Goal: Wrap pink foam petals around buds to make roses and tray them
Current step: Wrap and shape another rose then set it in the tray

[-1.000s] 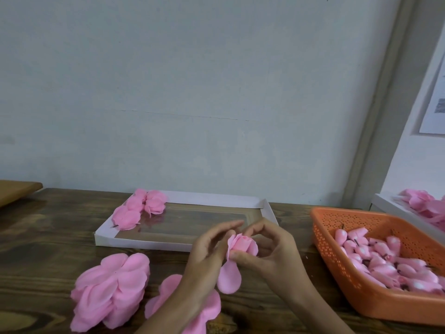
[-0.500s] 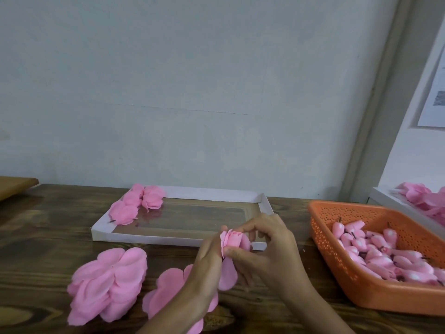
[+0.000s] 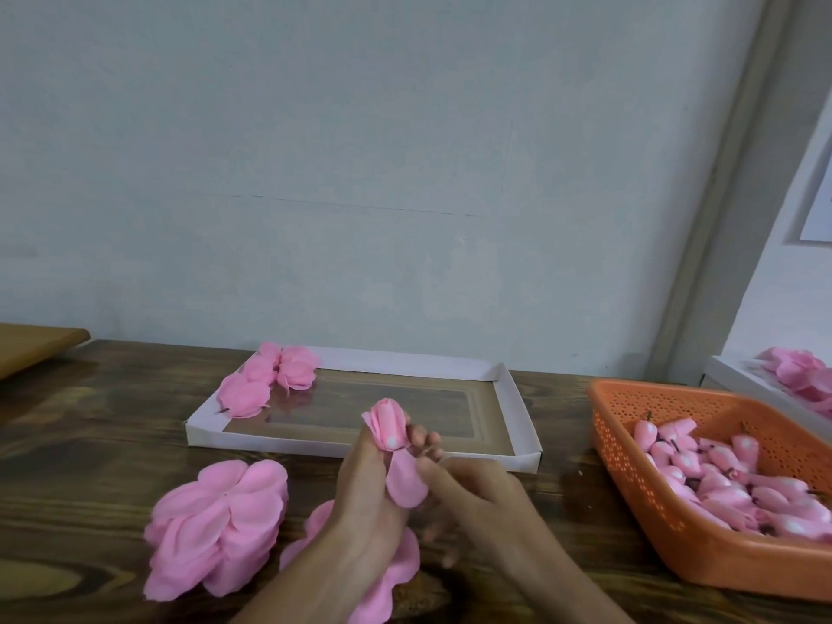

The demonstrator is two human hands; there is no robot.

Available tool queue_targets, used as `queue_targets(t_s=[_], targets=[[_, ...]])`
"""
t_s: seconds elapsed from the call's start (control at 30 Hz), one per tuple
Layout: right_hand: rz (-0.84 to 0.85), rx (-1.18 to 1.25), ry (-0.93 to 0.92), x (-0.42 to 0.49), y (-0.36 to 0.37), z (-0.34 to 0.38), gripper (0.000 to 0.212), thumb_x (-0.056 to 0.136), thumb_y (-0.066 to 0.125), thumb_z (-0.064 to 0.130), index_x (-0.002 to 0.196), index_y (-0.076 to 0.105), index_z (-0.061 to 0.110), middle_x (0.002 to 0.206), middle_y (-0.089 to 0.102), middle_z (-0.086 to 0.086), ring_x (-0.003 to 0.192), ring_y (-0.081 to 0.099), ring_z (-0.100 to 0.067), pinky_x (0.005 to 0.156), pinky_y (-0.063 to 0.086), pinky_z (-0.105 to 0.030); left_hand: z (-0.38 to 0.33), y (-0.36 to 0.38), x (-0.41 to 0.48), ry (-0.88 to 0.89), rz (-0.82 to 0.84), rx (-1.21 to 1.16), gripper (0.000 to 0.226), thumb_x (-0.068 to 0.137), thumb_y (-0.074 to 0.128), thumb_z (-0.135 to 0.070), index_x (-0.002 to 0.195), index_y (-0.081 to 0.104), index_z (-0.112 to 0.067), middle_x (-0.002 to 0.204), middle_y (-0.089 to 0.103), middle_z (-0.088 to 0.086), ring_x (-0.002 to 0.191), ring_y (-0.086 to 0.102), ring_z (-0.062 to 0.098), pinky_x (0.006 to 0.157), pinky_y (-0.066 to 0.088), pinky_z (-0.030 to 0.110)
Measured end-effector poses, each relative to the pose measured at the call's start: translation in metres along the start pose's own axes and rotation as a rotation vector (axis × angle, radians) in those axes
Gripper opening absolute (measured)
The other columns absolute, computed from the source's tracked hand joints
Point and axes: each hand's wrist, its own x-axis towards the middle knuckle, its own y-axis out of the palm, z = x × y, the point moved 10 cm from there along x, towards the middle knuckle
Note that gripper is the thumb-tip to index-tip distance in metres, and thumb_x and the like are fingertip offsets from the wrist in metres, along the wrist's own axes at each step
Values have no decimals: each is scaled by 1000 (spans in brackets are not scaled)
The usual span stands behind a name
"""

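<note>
The dark wooden counter [image 3: 90,443] is shown against a pale wall. A shallow white tray [image 3: 517,425] is set at its far middle, and an orange perforated basket [image 3: 630,502] is placed at the right, well apart from the tray. A heap of pink buds [image 3: 720,479] is held in the basket. A thick stack of pink foam petals [image 3: 216,524] is laid on the near left of the counter, and a second petal sheet [image 3: 387,574] is partly covered by the left forearm just beside it. Three finished roses [image 3: 270,380] are grouped in the tray's far-left corner. The left grip [image 3: 364,497], a bare hand, is raised in front of the tray's near rim and is closed round a partly wrapped bud [image 3: 389,427], which is held upright between thumb and fingers. One loose petal [image 3: 405,484] is left hanging below that bud. The right grip [image 3: 472,493] is blurred; its curled fingertips are seen touching the hanging petal's edge, but whether the petal is pinched cannot be told.
</note>
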Motion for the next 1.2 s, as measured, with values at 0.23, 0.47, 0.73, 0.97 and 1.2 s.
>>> queue_targets(t_s=[0.23,0.47,0.73,0.97,1.2], targets=[[22,292,83,-2,13,-4,17,94,79,24,79,79,16,76,76,-8,65,70,-16,57,57,-25,-1,2,-15,32,15,219,46,101,40,-29,70,72,-19,65,65,2,55,61,18,52,49,25],[59,523,145,-8,17,4,16,96,72,20,87,79,9,84,75,-10,69,68,-18,61,55,-25,19,17,-31,-146,77,273,52,107,28,-48,86,54,-8,53,41,7,34,37,17,45,34,19],[25,487,-55,-6,5,21,18,97,69,16,81,76,12,78,70,-8,59,56,-17,52,42,-23,7,11,-30,20,40,321,56,96,49,-68,79,69,-18,55,41,8,41,42,23,44,36,27],[-231,98,-328,-14,-15,35,11,95,76,17,84,74,17,75,72,-4,69,68,-14,62,55,-30,14,-7,-23,87,-29,331,54,107,53,-42,144,53,-2,118,62,37,111,65,23,84,49,32],[-349,161,-342,-20,-20,28,11,91,81,16,87,75,24,79,76,-5,72,74,-22,64,61,-39,12,-5,-24,111,4,317,62,95,63,-64,138,60,-20,83,75,-2,82,76,18,63,56,31]])
